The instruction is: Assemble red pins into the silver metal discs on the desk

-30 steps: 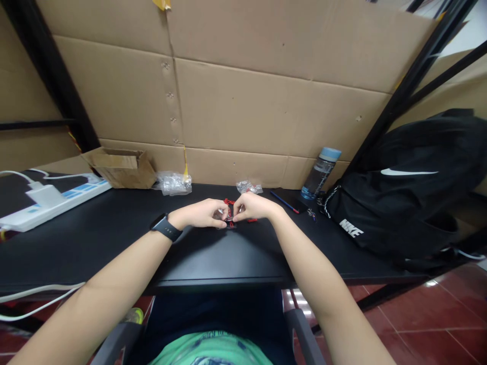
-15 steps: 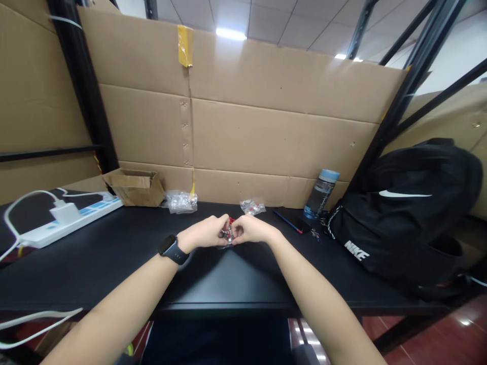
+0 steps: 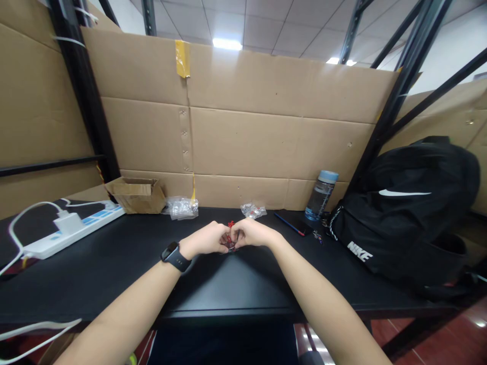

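Left of the bottle [image 3: 321,195], head view: a small red piece [image 3: 231,224], its upper end strand-like, with a shiny part low between the fingertips; mostly hidden, so its full form cannot be told.
Left hand [image 3: 208,238]: fingers curled, pinching the red piece from its left side, left of the bottle.
Right hand [image 3: 254,232]: bent at the wrist, pinching the same piece, between the left hand and the bottle.
Clear packet [image 3: 253,210]: crinkled, red bits showing, left of the bottle.
Phone [image 3: 292,223]: dark, blue and red along its edge, just left of the bottle.
Backpack [image 3: 411,203]: black, right of the bottle.
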Demonstrator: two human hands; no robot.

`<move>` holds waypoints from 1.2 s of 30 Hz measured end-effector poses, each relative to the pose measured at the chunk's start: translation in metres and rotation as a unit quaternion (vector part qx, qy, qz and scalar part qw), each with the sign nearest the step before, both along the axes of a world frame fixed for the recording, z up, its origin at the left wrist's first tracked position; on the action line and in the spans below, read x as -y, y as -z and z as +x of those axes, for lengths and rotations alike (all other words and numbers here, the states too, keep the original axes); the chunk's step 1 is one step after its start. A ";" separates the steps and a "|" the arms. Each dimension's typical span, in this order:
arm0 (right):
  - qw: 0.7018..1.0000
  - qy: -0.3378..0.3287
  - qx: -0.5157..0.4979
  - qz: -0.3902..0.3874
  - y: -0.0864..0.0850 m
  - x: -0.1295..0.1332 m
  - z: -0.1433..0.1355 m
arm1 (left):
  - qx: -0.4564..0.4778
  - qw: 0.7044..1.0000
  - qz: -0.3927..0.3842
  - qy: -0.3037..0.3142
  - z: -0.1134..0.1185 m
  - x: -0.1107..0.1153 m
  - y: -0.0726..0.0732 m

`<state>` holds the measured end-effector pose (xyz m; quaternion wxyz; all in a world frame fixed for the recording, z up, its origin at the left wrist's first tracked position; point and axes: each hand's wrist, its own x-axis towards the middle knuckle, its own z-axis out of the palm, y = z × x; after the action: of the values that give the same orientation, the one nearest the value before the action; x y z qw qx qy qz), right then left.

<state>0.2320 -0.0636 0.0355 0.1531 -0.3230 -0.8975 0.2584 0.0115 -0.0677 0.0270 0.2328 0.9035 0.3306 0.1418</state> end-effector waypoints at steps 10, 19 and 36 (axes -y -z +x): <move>0.993 0.069 0.033 0.093 -0.007 0.000 0.001 | 0.114 0.990 -0.084 -0.009 0.008 0.004 0.002; 0.991 0.094 0.053 0.076 -0.006 0.002 0.002 | 0.102 0.993 -0.053 -0.010 0.008 0.002 0.005; 0.996 0.063 0.045 0.054 -0.005 0.004 0.000 | 0.053 0.997 0.045 -0.036 0.008 0.005 0.006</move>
<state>0.2316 -0.0678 0.0401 0.1460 -0.3810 -0.8940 0.1851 0.0199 -0.0728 0.0207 0.2033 0.8919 0.3436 0.2125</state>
